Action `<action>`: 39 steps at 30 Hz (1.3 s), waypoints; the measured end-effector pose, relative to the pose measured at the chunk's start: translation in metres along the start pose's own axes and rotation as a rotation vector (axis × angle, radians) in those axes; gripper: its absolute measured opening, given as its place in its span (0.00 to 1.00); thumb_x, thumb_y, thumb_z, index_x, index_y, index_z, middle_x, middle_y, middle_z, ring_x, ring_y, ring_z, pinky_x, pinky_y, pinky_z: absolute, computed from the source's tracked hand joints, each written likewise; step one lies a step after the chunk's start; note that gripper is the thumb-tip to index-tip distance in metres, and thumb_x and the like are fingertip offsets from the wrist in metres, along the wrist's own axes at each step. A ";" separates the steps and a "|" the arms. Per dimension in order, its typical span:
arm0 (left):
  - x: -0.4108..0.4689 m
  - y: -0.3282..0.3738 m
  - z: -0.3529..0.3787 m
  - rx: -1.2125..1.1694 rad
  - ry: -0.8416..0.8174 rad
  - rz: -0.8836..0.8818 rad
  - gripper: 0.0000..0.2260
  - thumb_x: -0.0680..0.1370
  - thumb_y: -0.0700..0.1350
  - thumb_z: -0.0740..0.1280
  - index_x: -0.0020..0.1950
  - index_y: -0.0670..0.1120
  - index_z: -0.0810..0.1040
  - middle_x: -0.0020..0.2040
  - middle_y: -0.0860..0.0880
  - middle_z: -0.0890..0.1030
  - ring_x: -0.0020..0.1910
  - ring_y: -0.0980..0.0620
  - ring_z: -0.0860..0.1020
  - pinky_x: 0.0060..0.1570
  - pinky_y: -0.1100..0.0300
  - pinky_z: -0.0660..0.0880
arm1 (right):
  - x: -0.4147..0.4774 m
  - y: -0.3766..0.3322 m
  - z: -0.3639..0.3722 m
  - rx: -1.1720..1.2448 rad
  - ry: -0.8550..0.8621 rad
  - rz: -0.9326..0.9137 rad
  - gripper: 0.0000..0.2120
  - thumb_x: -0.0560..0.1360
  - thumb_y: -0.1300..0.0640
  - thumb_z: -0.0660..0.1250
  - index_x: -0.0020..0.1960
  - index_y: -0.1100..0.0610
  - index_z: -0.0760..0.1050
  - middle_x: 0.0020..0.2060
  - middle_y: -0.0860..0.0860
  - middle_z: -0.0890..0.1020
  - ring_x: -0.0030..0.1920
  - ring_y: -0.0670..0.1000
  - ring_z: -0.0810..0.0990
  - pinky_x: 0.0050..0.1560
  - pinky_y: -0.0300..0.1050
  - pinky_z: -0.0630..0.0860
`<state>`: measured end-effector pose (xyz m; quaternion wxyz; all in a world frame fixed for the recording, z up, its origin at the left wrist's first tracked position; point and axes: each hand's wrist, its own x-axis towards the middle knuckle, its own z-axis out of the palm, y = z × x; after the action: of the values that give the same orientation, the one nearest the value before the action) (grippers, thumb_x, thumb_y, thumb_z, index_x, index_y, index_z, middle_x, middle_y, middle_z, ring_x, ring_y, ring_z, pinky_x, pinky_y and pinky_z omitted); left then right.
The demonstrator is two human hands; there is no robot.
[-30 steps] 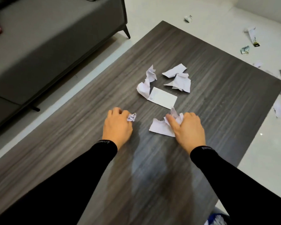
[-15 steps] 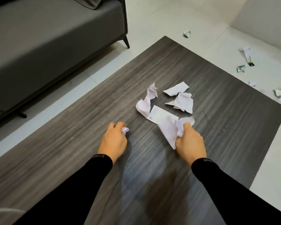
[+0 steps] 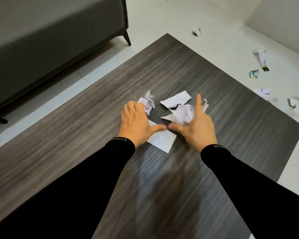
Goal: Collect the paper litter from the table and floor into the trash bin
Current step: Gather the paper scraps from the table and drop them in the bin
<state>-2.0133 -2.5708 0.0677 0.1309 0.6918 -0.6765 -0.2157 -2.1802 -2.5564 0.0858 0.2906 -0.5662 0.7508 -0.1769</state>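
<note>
- Dark wood-grain table (image 3: 171, 187): your landmark, it fills the middle of the view, with white floor tile around it.
- Your black sleeves (image 3: 86, 178) reach in from the near edge, over the table.
- Flat white sheet (image 3: 162, 140): on the table, under and between your two thumbs.
- Your left hand (image 3: 136, 121): palm down, thumb splayed on the flat sheet, fingers curled over a crumpled scrap (image 3: 148, 104) at mid-table; whether they grip it, you cannot tell.
- Your right hand (image 3: 197, 126): spread loose, index finger pointing straight ahead, palm over a crumpled wad (image 3: 181, 114); not clenched.
- Torn white piece (image 3: 176, 100): flat on the table, just beyond the wad.
- Floor litter past the table's right edge: white scraps (image 3: 297, 104), a bluish crumple (image 3: 254, 74), a long strip (image 3: 261, 56).
- One more crumple (image 3: 197, 31) on the floor beyond the table's far corner.
- Grey sofa (image 3: 50, 40): left of the table, across a strip of floor.
</note>
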 end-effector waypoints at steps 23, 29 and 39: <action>0.002 -0.016 0.005 0.002 -0.264 0.150 0.11 0.74 0.45 0.65 0.43 0.46 0.62 0.45 0.43 0.79 0.44 0.41 0.76 0.37 0.55 0.63 | 0.054 -0.023 0.029 -0.589 -0.070 -0.174 0.16 0.75 0.57 0.62 0.62 0.57 0.71 0.74 0.53 0.58 0.61 0.63 0.68 0.52 0.53 0.71; 0.003 -0.015 -0.005 -0.099 -0.234 0.082 0.09 0.75 0.38 0.62 0.44 0.45 0.61 0.43 0.45 0.72 0.39 0.45 0.69 0.30 0.59 0.58 | 0.049 -0.022 0.026 -0.622 -0.024 -0.277 0.12 0.74 0.59 0.61 0.57 0.62 0.72 0.57 0.60 0.77 0.56 0.64 0.76 0.49 0.53 0.72; -0.009 -0.017 -0.019 -0.584 -0.110 -0.213 0.08 0.74 0.38 0.65 0.41 0.50 0.68 0.40 0.55 0.73 0.37 0.55 0.72 0.32 0.69 0.67 | 0.009 -0.013 0.001 0.128 0.068 0.011 0.05 0.72 0.65 0.63 0.48 0.59 0.72 0.34 0.47 0.74 0.36 0.47 0.75 0.31 0.31 0.65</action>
<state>-1.9897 -2.5632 0.0775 0.2642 0.6792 -0.5157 -0.4504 -2.1712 -2.5683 0.0907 0.3015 -0.5360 0.7504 -0.2423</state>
